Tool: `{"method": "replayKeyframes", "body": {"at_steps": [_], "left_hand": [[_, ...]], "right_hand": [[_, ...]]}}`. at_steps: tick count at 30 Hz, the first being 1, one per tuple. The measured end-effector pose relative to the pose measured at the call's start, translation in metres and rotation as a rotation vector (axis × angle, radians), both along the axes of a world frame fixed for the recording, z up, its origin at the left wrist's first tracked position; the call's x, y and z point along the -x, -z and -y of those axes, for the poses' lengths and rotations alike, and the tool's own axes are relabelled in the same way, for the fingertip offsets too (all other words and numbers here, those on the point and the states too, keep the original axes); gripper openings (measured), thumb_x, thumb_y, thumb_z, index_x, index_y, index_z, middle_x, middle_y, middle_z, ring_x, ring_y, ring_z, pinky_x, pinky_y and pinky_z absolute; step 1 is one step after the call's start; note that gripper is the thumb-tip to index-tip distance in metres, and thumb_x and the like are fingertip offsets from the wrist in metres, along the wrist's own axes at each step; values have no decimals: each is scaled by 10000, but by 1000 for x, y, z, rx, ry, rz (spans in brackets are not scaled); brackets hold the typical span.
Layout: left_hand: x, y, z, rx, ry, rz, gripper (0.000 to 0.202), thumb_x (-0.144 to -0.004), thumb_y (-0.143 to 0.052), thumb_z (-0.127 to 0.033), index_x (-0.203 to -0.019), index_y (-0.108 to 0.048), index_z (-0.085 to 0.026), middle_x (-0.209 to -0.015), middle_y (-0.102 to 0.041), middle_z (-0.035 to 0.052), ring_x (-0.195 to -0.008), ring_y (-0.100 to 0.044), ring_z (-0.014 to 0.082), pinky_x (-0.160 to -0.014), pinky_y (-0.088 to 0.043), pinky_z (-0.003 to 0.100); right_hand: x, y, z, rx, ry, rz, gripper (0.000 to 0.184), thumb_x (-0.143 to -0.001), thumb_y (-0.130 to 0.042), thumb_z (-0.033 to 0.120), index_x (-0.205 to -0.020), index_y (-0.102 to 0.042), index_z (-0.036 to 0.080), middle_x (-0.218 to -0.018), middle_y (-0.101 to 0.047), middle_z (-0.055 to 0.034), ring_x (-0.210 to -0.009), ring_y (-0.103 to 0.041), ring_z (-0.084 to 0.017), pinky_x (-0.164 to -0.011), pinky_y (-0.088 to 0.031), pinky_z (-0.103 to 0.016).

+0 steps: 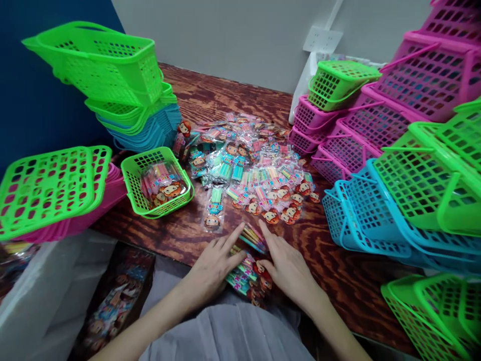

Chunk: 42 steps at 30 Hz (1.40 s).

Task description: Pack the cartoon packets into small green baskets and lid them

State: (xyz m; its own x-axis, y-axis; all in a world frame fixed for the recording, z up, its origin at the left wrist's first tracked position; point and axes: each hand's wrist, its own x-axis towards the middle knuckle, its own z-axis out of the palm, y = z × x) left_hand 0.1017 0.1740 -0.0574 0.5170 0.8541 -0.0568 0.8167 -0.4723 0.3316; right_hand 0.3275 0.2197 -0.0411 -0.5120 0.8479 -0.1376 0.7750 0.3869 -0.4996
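Note:
At the table's front edge, a bundle of small clear packets (242, 273) with cartoon-head cards and coloured sticks sits between my hands. My left hand (212, 265) grips its left side, thumb on top and index finger stretched forward. From the right, my right hand (291, 268) holds the bundle's other side, with its thumb near the printed heads and index finger pointing ahead. The undersides of both hands are hidden. Just beyond the fingertips lies a wide loose pile of similar packets (263, 175). One single packet (214, 210) lies apart, left of the pile.
A green basket (165, 209) holding packets stands left of the pile. Stacked green and blue baskets (141, 130) rise behind it. More upturned baskets (52, 190) lie at far left. Pink baskets (361, 143), blue baskets (364, 215) and green ones crowd the right side.

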Motion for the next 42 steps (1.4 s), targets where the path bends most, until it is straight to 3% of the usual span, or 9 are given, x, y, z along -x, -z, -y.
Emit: {"method": "replayKeyframes", "body": {"at_steps": [12,23,31,40,42], "left_hand": [[-1,2,0,10,-19,6,600,-752,-577,-29,-1297,-519,-271,-1635,185,118,-1244,-492,324,-969,-410,446],[-4,2,2,0,-54,-8,570,-753,-563,-25,-1271,-538,-264,-1642,156,117,-1217,-498,309,-966,-410,441],[-3,3,4,-10,-53,19,628,-733,-591,-35,-1310,-523,-272,-1636,186,109,-1227,-493,321,-976,-407,457],[-4,3,2,-27,-46,-8,572,-728,-613,-43,-1252,-547,-262,-1649,84,126,-1135,-529,297,-923,-427,433],[-5,2,1,-28,-40,-13,565,-726,-618,-44,-1244,-547,-258,-1649,81,130,-1131,-530,293,-928,-425,434]], "right_hand": [[-9,4,-1,60,31,-27,957,-869,-618,213,-1577,18,314,-1484,-484,-92,-1297,-516,-290,-1020,-481,-454],[-6,12,-8,70,117,42,785,-915,-541,277,-1580,-129,211,-1182,-663,-152,-1046,-653,-308,-856,-529,-438],[-5,10,-8,51,119,-1,764,-906,-536,260,-1572,-163,222,-1253,-650,-144,-1115,-638,-304,-897,-522,-440],[-8,14,-7,45,105,4,772,-909,-547,254,-1573,-155,207,-1239,-648,-145,-1137,-623,-295,-906,-525,-430],[-8,12,-7,43,75,-1,721,-912,-532,220,-1558,-212,198,-1263,-629,-142,-1163,-599,-282,-949,-506,-430]]}}
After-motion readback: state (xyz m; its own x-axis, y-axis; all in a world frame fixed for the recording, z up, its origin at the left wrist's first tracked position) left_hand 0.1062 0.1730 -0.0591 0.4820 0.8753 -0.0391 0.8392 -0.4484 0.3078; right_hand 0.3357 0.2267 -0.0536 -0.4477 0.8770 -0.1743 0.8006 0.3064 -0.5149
